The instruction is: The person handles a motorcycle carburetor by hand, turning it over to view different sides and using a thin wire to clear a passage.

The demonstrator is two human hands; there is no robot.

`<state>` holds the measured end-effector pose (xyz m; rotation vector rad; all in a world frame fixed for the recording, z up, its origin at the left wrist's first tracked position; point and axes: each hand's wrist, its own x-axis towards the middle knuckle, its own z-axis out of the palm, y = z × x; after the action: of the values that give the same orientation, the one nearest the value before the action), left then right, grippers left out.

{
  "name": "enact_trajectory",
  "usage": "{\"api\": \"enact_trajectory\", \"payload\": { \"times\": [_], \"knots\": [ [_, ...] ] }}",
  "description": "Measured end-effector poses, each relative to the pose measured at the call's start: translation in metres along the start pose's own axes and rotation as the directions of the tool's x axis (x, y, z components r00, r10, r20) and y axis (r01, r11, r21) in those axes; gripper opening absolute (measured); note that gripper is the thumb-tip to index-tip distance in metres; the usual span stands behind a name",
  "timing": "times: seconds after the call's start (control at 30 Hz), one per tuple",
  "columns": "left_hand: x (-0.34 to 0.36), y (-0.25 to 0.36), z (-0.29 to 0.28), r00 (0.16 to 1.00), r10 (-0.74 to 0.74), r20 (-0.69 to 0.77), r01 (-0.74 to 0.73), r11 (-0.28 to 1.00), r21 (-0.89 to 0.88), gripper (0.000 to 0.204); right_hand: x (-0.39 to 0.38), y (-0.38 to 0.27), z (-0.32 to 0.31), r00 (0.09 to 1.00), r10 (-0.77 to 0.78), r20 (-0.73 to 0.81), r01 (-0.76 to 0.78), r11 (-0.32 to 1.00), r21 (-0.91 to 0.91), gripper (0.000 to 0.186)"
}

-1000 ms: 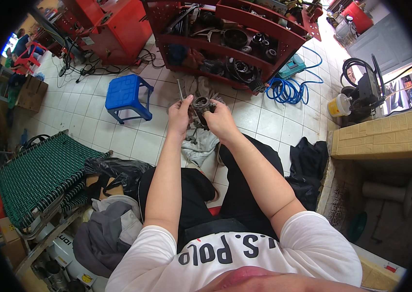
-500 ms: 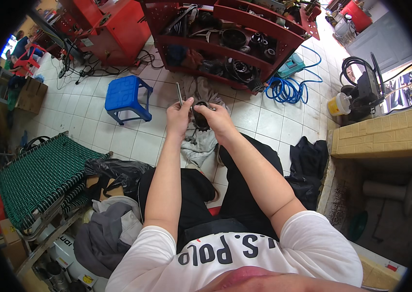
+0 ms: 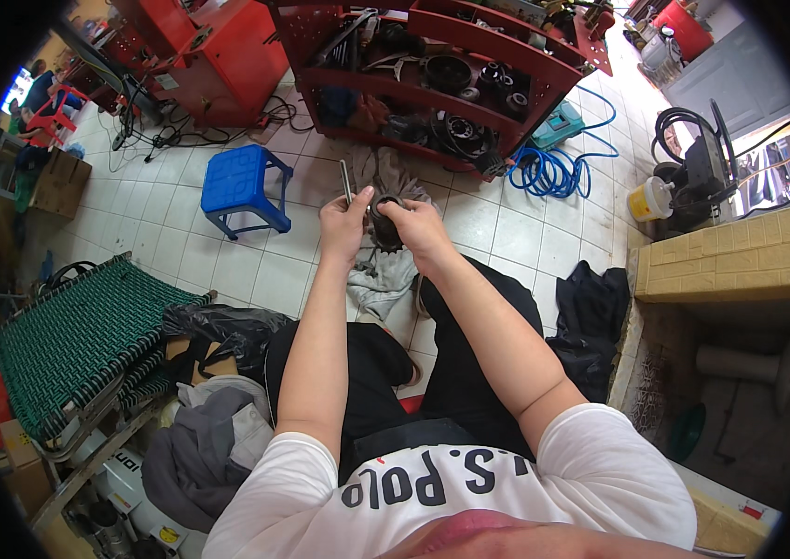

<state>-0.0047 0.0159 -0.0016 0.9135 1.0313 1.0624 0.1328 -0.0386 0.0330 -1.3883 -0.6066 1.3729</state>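
Observation:
Out in front of me, my left hand point(image 3: 343, 224) is closed around a slim metal rod-like tool point(image 3: 344, 177) that sticks up past my thumb. My right hand point(image 3: 421, 229) grips a dark, round metal part point(image 3: 386, 235) with a toothed lower edge, its thumb on the part's upper rim. The two hands are close together, and the part sits between them. Beneath it a grey rag point(image 3: 385, 287) lies crumpled on the tiled floor. My fingers hide the lower end of the tool and some of the part.
A red tool cart point(image 3: 367, 121) loaded with metal parts stands ahead. To the left are a blue plastic stool point(image 3: 238, 177) and a green woven folding bed point(image 3: 87, 326). A coiled blue hose point(image 3: 544, 177) and a white bucket point(image 3: 648, 201) are at the right.
My right thumb and fingers have shifted slightly on the dark part, uncovering more of its upper rim. The left hand with the rod-like tool has barely moved.

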Motion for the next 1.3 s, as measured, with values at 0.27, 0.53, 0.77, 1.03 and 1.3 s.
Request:
{"api": "enact_trajectory", "payload": {
  "times": [0.27, 0.53, 0.77, 1.03, 1.3],
  "knots": [
    [-0.002, 0.001, 0.001, 1.000, -0.004, 0.004, 0.004, 1.000, 0.012, 0.029, 0.000, 0.001, 0.002, 0.999, 0.043, -0.018, -0.043, 0.999, -0.018, 0.030],
    [-0.002, -0.001, 0.005, 1.000, 0.030, -0.008, -0.030, 0.999, 0.028, 0.029, 0.001, 0.004, 0.000, 0.999, 0.033, -0.014, -0.032, 0.999, 0.010, 0.030],
    [0.001, -0.005, -0.001, 1.000, -0.003, 0.000, 0.003, 0.997, 0.075, 0.033, 0.003, 0.006, 0.000, 0.999, 0.028, -0.022, -0.028, 1.000, -0.011, 0.028],
    [-0.001, 0.000, 0.004, 0.999, -0.037, -0.009, 0.038, 0.997, 0.073, 0.033, 0.006, 0.011, -0.001, 1.000, 0.010, -0.009, -0.010, 0.999, -0.034, 0.027],
    [-0.001, 0.002, 0.003, 0.997, -0.064, -0.030, 0.068, 0.987, 0.144, 0.038, -0.001, 0.004, 0.001, 1.000, 0.012, -0.001, -0.012, 1.000, -0.011, 0.024]
  ]
}}
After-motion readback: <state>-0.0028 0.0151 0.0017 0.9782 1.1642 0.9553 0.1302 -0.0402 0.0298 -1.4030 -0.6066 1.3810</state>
